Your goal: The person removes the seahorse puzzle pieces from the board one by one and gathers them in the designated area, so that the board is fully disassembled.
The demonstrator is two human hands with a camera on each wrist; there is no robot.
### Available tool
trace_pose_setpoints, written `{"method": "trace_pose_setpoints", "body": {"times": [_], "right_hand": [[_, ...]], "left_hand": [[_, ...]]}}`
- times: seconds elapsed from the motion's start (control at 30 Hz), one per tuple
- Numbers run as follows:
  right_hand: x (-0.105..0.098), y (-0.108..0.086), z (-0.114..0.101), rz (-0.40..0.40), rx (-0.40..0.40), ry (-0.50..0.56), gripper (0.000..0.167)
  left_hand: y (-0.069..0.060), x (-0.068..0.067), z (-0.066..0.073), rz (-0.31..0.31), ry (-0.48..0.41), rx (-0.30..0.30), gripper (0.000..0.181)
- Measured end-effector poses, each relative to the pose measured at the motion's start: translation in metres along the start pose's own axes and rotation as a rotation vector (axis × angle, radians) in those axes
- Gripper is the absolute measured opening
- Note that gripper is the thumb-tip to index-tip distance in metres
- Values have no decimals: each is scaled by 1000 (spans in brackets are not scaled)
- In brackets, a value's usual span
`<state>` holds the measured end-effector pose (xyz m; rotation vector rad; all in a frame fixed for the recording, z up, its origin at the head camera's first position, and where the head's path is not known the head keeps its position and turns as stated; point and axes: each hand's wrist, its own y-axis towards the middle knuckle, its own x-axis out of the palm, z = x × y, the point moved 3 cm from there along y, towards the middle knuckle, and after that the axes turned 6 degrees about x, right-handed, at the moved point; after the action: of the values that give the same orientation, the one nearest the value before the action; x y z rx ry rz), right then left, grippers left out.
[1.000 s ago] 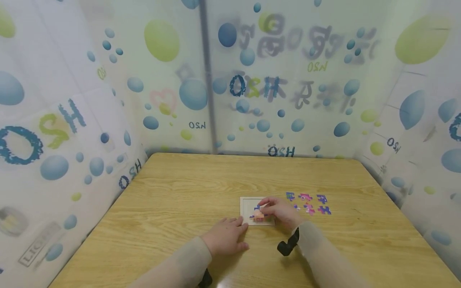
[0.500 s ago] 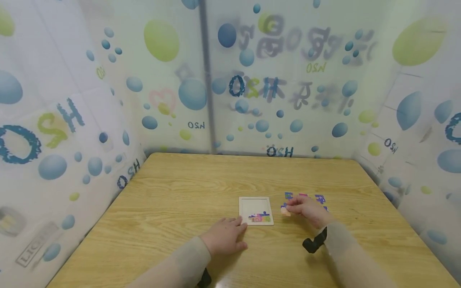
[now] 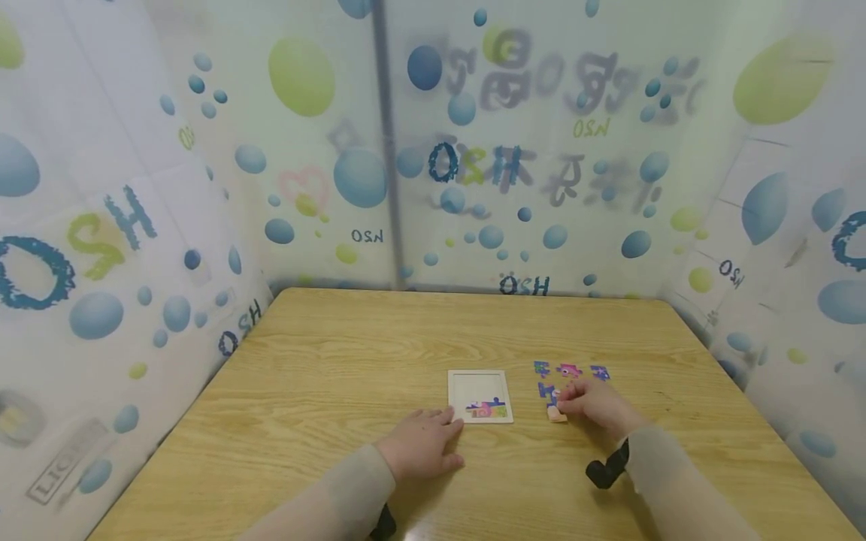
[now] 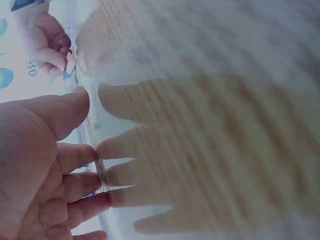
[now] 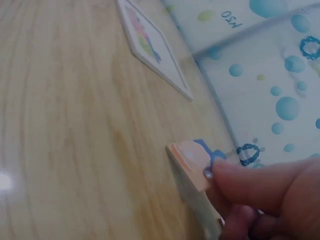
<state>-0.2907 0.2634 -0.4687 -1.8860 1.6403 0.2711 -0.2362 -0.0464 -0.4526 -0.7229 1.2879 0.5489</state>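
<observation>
A puzzle piece (image 3: 556, 414), peach and blue, is pinched between the thumb and fingers of my right hand (image 3: 598, 406), low over the table right of the tray. In the right wrist view the piece (image 5: 189, 159) is tilted, one edge toward the tabletop; whether it touches is unclear. My left hand (image 3: 421, 445) lies palm down with fingers extended, fingertips at the lower left corner of a white-rimmed puzzle tray (image 3: 451, 387). Joined pieces (image 3: 485, 409), pink, blue and green, fill part of the tray's bottom.
Loose puzzle pieces lie beyond the right hand: a blue-green one (image 3: 541, 369), a pink one (image 3: 570, 370), a purple one (image 3: 600, 372) and a blue one (image 3: 545, 390). The right hand may cover others. A patterned curtain (image 3: 325, 255) borders the wooden table (image 3: 365, 338).
My right hand has lifted the peach-and-blue piece out of the tray area and carried it right, to beside the loose pieces. My left hand has stayed at the tray's corner.
</observation>
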Motion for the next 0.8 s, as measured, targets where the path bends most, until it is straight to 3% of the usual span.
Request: {"method": "trace_pose_setpoints", "body": {"times": [0.2,0.37,0.8], "right_hand": [[5,-1,0,55,-14,-59,13],[9,-4,-2,88,22,-114,10],[12,-3,-13,106,4,-132,12]], "left_hand": [[-1,-2,1,7,17,2,64],[-1,-1,1,7,13,1,64],[0,0,1,2,1,-6,63]]}}
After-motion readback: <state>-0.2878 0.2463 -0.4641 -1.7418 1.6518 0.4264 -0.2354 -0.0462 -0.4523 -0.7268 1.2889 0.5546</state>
